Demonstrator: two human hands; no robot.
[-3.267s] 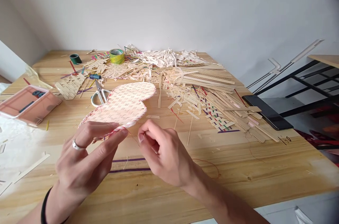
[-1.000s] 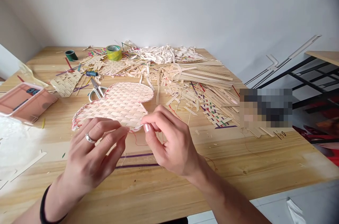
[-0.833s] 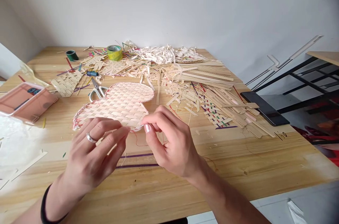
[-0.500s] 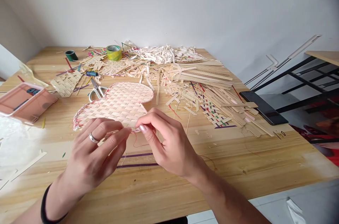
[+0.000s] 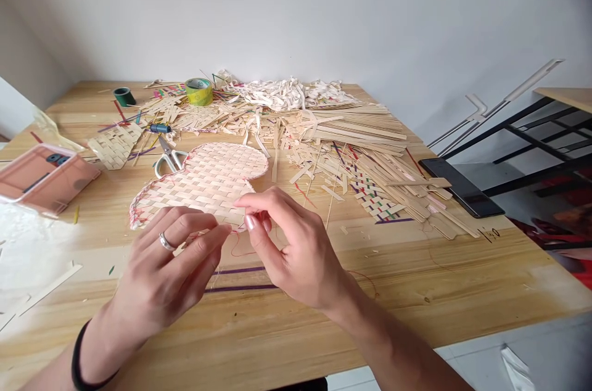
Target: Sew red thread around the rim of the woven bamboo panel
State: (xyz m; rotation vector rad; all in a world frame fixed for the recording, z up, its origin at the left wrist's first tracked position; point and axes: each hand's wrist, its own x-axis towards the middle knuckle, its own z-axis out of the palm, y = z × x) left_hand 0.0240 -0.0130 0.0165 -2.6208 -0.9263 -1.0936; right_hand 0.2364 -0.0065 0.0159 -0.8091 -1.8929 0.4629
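A woven bamboo piece with a curved outline and pink-red edging lies in front of me. My left hand, with a ring on one finger, is closed at its near edge, fingertips pinched; what they grip is too small to make out. Just right of it, my right hand has its thumb and index finger apart at the lower right edge of the weave, with no object visible between them. A thin red thread curls below the fingertips.
White-handled scissors lie behind the weave. Pink box at left; green tape roll, dark spool and loose bamboo strips behind. A black phone rests near the right table edge.
The thumb and index finger of my right hand have parted, the index finger lifting slightly. My left hand has barely moved.
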